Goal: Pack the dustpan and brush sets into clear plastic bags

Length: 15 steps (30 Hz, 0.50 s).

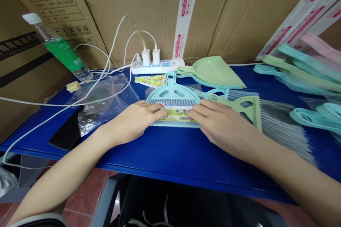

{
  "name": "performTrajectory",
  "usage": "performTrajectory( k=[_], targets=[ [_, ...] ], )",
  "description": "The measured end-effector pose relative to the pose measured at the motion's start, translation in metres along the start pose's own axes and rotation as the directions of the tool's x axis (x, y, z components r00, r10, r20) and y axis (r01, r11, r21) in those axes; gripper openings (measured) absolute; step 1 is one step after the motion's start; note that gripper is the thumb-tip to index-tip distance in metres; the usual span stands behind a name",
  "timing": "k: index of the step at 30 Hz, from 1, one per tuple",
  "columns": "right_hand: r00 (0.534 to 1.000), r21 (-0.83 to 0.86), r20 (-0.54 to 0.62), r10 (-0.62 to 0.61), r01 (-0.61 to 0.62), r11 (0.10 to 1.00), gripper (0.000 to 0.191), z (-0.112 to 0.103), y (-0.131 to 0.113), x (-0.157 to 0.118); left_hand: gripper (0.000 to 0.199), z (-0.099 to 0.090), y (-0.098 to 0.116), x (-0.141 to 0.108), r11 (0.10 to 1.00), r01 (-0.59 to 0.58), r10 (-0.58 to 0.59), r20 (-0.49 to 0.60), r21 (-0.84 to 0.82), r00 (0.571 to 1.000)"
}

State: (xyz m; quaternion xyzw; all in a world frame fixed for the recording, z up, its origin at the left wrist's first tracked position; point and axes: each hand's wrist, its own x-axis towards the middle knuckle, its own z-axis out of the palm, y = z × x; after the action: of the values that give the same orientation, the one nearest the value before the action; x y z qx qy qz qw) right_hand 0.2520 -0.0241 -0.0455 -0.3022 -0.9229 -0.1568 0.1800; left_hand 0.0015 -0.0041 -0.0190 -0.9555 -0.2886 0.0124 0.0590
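Note:
A small light-blue hand brush (173,92) lies flat on the blue table (128,152), with grey bristles and a yellow-and-white barcode label (176,114) across its lower part. My left hand (135,120) presses on its left side, and my right hand (218,124) grips its right side, fingertips on the label. Just right of my right hand lies a pale green long-bristled brush (246,111). A pale green dustpan (213,72) rests behind the blue brush, over a light-blue dustpan's edge (197,82).
Stacked blue, green and pink dustpan handles (301,67) fill the right side. On the left lie a clear plastic bag (102,101), a black phone (66,129) and a water bottle (57,48). White cables run to a power strip (157,66) before cardboard boxes (149,10).

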Motion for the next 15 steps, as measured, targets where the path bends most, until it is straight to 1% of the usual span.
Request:
performTrajectory(
  k=[4,7,15],
  targets=[
    [0.998,-0.019,-0.025,-0.060,0.060,0.998,0.036,0.0006,0.0009,0.0024,0.040,0.0010,-0.0006,0.0009,0.999,0.015,-0.015,0.001,0.031,1.000],
    [0.997,-0.036,-0.021,-0.075,0.074,0.997,0.036,0.0015,0.0020,0.0028,0.041,0.0029,-0.0008,0.0015,0.998,0.013,-0.012,-0.011,0.060,1.000],
    [0.999,-0.003,0.035,-0.023,0.023,1.000,0.031,0.0029,0.0012,0.0001,0.042,0.0025,-0.0002,0.0003,0.996,0.000,-0.001,0.004,0.089,1.000]
  ],
)
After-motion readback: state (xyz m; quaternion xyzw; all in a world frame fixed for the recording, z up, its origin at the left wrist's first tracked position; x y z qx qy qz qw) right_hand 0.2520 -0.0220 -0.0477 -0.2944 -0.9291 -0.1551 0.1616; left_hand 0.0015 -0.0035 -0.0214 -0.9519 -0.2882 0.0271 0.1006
